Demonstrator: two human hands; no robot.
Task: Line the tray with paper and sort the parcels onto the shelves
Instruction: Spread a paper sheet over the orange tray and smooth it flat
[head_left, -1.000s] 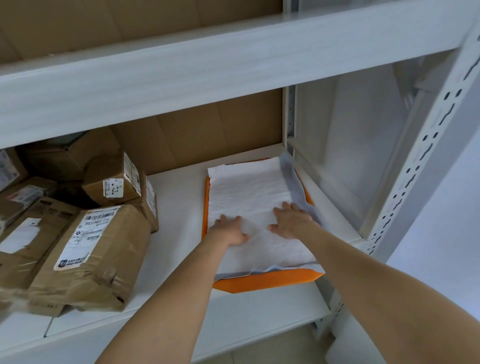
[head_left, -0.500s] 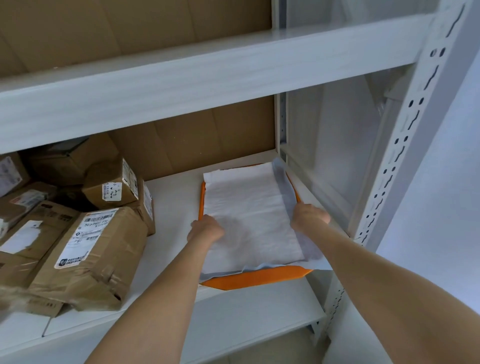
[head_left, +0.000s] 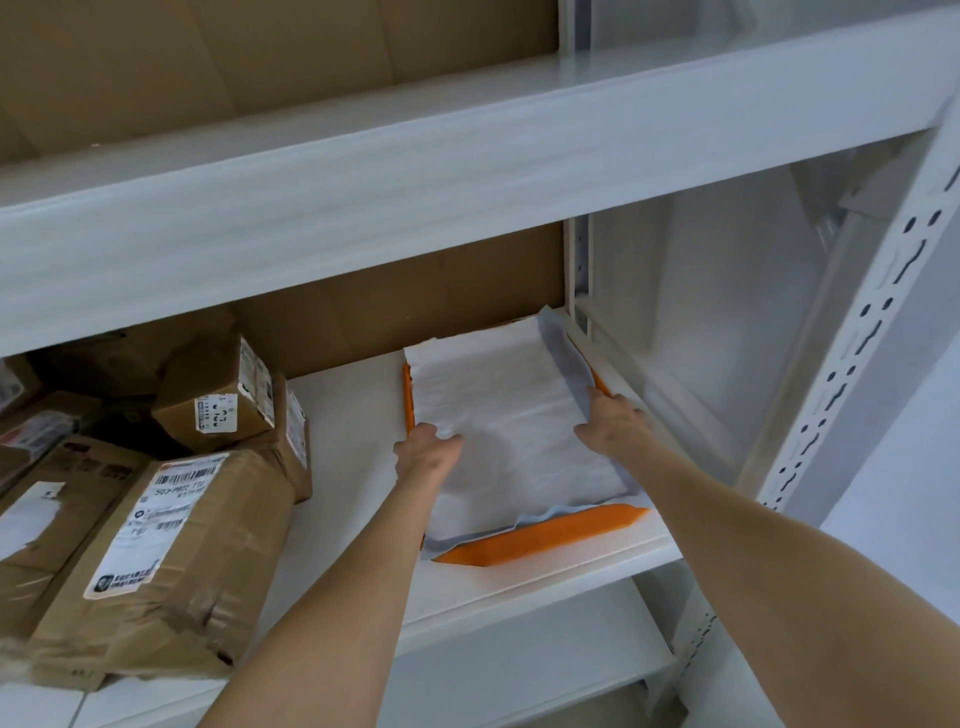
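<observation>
At the far left of the white shelf (head_left: 348, 426) sits a heap of brown parcels. The biggest parcel (head_left: 171, 551) lies at the front, wrapped in brown paper and tape, with a white barcode label on top. Just left of it lies a flatter parcel (head_left: 36, 519) with a torn white label, partly cut off at the edge of view. Behind them a small box (head_left: 218, 389) sits tilted on top of the heap, with labels on two faces. A thin box (head_left: 293, 431) stands on edge just to its right. Brown cardboard (head_left: 395, 296) lines the back of the shelf.

Past a bare stretch of board comes the orange tray (head_left: 545, 535), lying flat at the right end of the shelf with its near rim close to the front edge. White paper (head_left: 498, 395) covers the inside of it. A grey-blue margin of the sheet stands up along the right wall and crumples over the near rim.

The left hand (head_left: 428, 452) lies on the paper's left edge, by the tray's left wall, and the sheet puckers at its fingertips. Whether those fingers press flat or pinch the paper I cannot tell. The right hand (head_left: 610, 423) lies along the paper's right edge, fingers straight and pointing away, thumb spread inward, pressing the sheet down beside the right wall.

Further right stands the white upright post (head_left: 852, 395), punched with slots.
</observation>
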